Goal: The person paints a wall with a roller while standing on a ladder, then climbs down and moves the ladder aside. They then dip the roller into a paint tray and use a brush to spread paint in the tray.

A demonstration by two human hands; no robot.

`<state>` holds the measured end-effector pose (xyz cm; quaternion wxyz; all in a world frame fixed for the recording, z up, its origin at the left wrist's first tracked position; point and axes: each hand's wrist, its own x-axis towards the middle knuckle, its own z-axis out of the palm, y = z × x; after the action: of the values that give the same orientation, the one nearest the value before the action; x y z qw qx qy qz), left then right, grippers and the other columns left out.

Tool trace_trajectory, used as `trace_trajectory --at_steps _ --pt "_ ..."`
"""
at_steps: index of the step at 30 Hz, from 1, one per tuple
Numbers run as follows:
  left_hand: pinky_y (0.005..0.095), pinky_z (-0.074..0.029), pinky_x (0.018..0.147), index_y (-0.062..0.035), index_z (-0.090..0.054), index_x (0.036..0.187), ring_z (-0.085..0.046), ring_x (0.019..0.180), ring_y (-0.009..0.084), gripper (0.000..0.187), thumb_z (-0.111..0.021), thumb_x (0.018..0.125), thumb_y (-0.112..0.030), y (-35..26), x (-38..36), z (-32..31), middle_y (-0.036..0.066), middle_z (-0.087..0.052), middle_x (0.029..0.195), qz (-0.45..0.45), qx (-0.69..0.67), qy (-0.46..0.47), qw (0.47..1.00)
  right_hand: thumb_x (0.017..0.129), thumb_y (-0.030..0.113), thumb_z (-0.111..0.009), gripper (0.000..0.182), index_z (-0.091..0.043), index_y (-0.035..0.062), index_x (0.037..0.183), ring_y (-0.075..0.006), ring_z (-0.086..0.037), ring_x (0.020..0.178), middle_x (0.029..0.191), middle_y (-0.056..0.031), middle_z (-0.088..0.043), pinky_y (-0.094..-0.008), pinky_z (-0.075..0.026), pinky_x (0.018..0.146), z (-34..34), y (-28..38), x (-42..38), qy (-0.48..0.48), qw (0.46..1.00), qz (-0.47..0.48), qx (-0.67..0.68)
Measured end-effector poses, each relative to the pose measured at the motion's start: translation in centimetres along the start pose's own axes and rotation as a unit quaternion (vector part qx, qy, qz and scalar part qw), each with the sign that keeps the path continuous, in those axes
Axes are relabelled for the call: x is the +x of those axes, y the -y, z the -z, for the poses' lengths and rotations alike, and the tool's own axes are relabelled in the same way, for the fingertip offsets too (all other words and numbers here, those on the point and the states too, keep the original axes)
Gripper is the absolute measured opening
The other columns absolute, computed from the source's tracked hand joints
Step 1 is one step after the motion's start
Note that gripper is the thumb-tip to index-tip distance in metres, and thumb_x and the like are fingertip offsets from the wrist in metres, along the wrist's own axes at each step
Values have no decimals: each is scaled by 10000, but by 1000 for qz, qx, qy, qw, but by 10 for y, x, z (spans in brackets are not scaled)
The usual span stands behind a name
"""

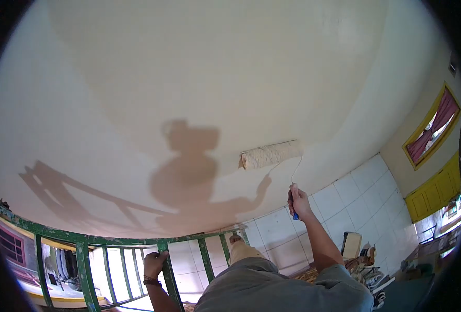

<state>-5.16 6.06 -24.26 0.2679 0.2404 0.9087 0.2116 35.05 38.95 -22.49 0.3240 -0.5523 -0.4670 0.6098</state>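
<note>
My right hand (299, 202) is closed around the blue handle of a paint roller (272, 154). The roller's thin wire frame rises from my fist to a wide, pale, shaggy sleeve, which lies against the cream wall (230, 67). Around it, parts of the wall look darker and damp, while others are paler. At the lower left, my left hand (155, 264) is wrapped around an upright of a green, worn metal frame with bars (85, 273). A bracelet circles my left wrist. Between the hands, one foot (234, 238) rests close to the frame's upper rail.
White tiles (314, 218) cover the lower wall. At right are a yellow-framed window (432, 130) with a pink curtain and a yellow panel (433, 182). Assorted items and a cream container (351, 245) sit below right. Clothes (64, 263) hang beyond the bars.
</note>
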Motion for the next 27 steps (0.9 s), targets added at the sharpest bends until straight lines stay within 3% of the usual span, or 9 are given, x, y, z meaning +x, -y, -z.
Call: trace_trajectory --at_steps 2,4,8,14,16,19,23,25,27 --pt "381 -480 653 57 -655 776 -630 697 308 516 -665 707 -454 -11 3 6 199 -634 692 10 26 15 1000 887 568 -351 515 -439 100 692 -81 -346 304 448 12 -370 -235 -302 291 -2 25 5 -12 1000 26 -6" --pt "357 -489 587 67 -649 777 -629 620 261 511 -704 682 -432 -7 11 4 176 -632 653 10 0 16 1000 892 563 -344 508 -428 104 690 -74 -339 307 454 14 -372 -227 -301 293 3 57 5 -7 993 113 -29" --pt "283 -474 453 72 -628 774 -587 470 168 477 -764 637 -365 -14 8 9 136 -618 594 -2 -42 12 999 900 552 -336 504 -423 104 685 -70 -337 309 464 14 -382 -225 -286 289 -4 104 5 -11 986 163 22" --pt "287 -487 470 83 -629 825 -617 528 187 513 -791 605 -351 -5 16 7 148 -636 646 19 -33 21 999 880 588 -344 532 -428 113 656 -80 -359 315 461 14 -384 -226 -297 298 -10 54 12 -27 992 118 -30" --pt "299 -495 486 87 -630 843 -629 553 199 517 -789 608 -345 -12 12 10 152 -644 674 29 -42 21 998 874 597 -346 542 -428 113 643 -85 -364 315 457 16 -384 -232 -303 302 -14 72 0 -54 992 109 -10" --pt "308 -504 513 81 -637 825 -634 569 205 496 -787 609 -340 -13 18 11 160 -643 671 23 -50 50 997 866 616 -339 547 -433 112 678 -74 -359 329 458 19 -378 -232 -310 311 -8 137 -5 -73 977 198 -15" --pt "341 -509 651 72 -641 841 -643 710 265 496 -787 587 -328 3 34 0 199 -646 769 -71 -11 10 997 907 557 -305 552 -407 94 624 -83 -355 331 457 6 -374 -237 -297 310 -14 240 -27 -111 956 273 1" --pt "358 -483 766 68 -642 851 -619 857 312 504 -787 567 -322 1 36 0 221 -638 869 -91 -27 4 996 910 550 -303 548 -402 96 621 -84 -355 330 457 5 -374 -237 -299 310 -11 244 -24 -110 952 284 -3" --pt "354 -484 765 68 -643 850 -621 853 310 508 -790 566 -327 1 33 -1 221 -639 865 -53 -27 9 998 922 520 -304 532 -395 93 618 -86 -350 327 455 6 -372 -240 -302 307 -9 230 -16 -107 950 292 -25"
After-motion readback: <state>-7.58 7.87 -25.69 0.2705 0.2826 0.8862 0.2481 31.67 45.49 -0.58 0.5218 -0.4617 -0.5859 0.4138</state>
